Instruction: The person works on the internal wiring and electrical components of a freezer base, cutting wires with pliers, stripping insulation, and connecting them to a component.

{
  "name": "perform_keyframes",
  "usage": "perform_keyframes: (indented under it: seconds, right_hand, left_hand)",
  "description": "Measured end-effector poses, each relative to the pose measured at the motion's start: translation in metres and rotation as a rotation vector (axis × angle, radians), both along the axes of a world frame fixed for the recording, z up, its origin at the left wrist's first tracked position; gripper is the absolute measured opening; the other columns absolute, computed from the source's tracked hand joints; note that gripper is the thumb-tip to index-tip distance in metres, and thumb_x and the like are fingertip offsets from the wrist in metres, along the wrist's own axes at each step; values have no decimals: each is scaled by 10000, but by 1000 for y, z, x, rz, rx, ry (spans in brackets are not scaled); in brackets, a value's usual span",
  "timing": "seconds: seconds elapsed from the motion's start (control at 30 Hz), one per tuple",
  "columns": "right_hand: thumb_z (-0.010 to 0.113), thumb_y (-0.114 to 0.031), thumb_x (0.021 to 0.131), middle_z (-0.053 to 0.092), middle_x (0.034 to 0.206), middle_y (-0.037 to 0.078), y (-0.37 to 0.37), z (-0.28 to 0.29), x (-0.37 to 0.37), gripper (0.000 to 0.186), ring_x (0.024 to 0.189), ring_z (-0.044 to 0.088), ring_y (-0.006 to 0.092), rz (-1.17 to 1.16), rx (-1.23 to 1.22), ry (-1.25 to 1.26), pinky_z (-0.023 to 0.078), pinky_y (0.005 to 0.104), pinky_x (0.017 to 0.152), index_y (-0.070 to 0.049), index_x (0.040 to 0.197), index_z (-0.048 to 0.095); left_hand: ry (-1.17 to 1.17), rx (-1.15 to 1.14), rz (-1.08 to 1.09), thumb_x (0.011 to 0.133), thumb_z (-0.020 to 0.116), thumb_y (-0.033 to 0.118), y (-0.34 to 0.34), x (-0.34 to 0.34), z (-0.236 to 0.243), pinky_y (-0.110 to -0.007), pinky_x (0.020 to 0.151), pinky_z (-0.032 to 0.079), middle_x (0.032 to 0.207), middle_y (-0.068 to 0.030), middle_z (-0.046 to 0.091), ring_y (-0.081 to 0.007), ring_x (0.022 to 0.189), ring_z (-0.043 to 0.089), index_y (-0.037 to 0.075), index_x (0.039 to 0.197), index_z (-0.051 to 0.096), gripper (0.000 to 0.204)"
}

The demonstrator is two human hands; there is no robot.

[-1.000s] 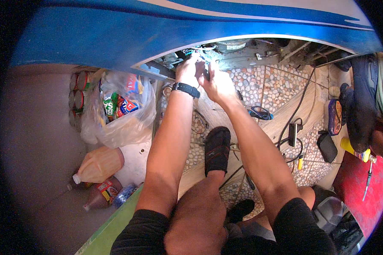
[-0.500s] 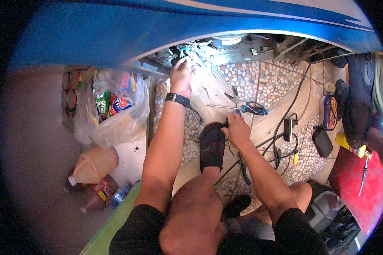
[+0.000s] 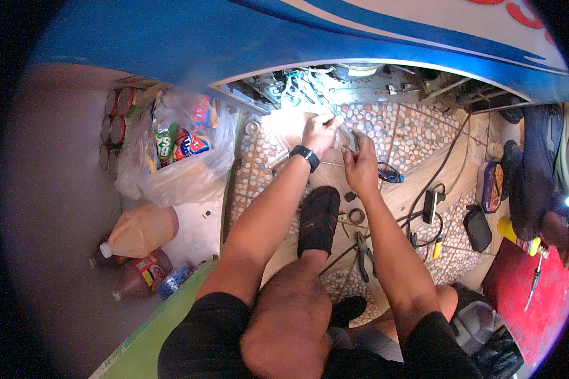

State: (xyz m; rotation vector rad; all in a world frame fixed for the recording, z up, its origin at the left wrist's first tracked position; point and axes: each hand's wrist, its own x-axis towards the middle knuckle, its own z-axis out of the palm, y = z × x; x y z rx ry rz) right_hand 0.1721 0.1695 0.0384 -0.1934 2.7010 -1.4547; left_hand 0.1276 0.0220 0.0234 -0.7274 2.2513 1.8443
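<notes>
My left hand, wearing a black watch, is closed in a pinch below the brightly lit bundle of wires; glare hides what it pinches. Close to its right, my right hand has its thumb and fingers drawn together around something too small to make out. Both hands are above the floor, in front of the open bottom of a blue and white cabinet. Scissors with blue and black handles lie just right of my right hand. A thin metal rod passes between my wrists.
Pliers and a tape roll lie by my foot. Black cables with a power strip cross the pebbled floor. At left are a plastic bag of packets and bottles. Another person's hand is at far right.
My left hand has come down and right from the wires. My right hand has risen from beside my foot to meet it, uncovering the tape roll and pliers. The view has shifted slightly.
</notes>
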Motion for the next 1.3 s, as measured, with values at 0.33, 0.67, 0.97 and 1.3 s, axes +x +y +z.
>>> perform_keyframes:
  seconds: [0.33,0.67,0.97,1.3]
  right_hand:
    - [610,-110,966,700,766,96,-20,14,-23,115,672,669,148,-54,-367,-341,532,309,625,1,984,636]
    - [667,-77,915,667,838,104,-58,51,-47,91,720,645,185,-228,-521,-46,534,308,662,-4,923,613]
    - [661,-22,881,675,844,55,-111,-5,-100,34,748,591,95,-214,-481,-67,495,267,726,-17,893,629]
    - [658,-74,883,713,906,129,-112,2,-92,199,829,687,244,-268,-520,-41,541,364,768,-24,1071,620]
  left_hand:
    - [73,-52,59,993,586,178,-40,11,44,-245,591,437,788,22,633,-53,681,527,-1,1101,690,233]
    - [152,417,494,973,629,159,-45,-40,54,-272,621,561,807,-10,643,-124,678,635,80,913,637,99]
    - [98,659,271,911,691,246,-60,-36,75,-305,822,532,981,-43,717,-150,915,673,97,1037,704,196]
    - [81,535,181,944,660,231,-60,-37,69,-260,763,528,1030,-30,709,-131,893,662,91,1077,708,199]
